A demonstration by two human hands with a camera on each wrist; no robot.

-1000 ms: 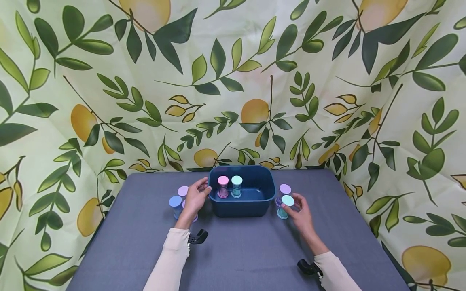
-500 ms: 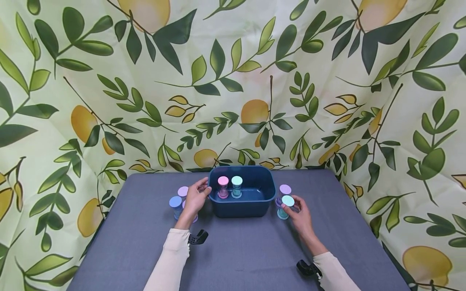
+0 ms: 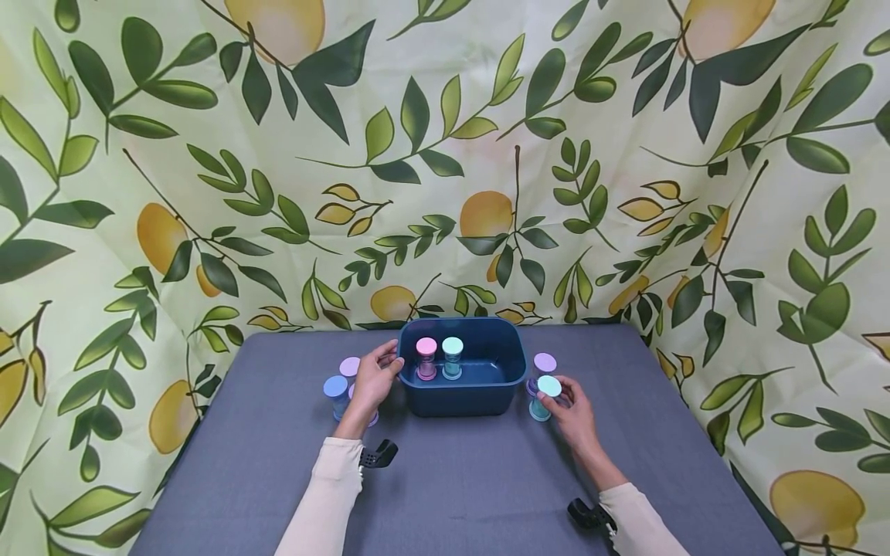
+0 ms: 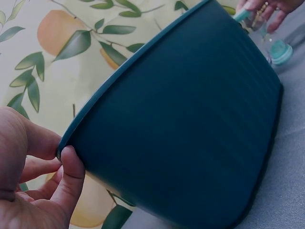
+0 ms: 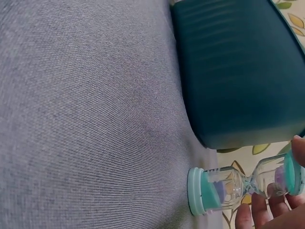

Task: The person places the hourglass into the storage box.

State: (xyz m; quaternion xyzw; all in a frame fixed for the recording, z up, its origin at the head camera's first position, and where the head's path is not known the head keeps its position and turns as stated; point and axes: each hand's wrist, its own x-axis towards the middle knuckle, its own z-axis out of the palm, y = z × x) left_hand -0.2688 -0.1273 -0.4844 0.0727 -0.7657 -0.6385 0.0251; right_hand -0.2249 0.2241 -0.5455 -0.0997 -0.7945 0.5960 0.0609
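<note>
My left hand (image 3: 375, 378) pinches the left rim of a dark blue bin (image 3: 459, 400) between thumb and fingers, as the left wrist view shows closely. Inside the bin a pink hourglass (image 3: 426, 358) and a mint-green hourglass (image 3: 453, 357) stand upright, side by side on the left. To the right of the bin, my right hand (image 3: 575, 409) grips another mint-green hourglass (image 5: 233, 188) near its top cap, fingers around the glass. Its base is at or just over the table; contact is unclear. Behind it stands a purple hourglass (image 3: 545, 361), partly hidden.
Left of the bin are a blue hourglass (image 3: 336, 388) and two purplish ones, partly covered by my left hand and wrist. A grey cloth covers the table (image 3: 459, 479). A leaf-and-fruit patterned curtain (image 3: 431, 193) rises behind and at both sides.
</note>
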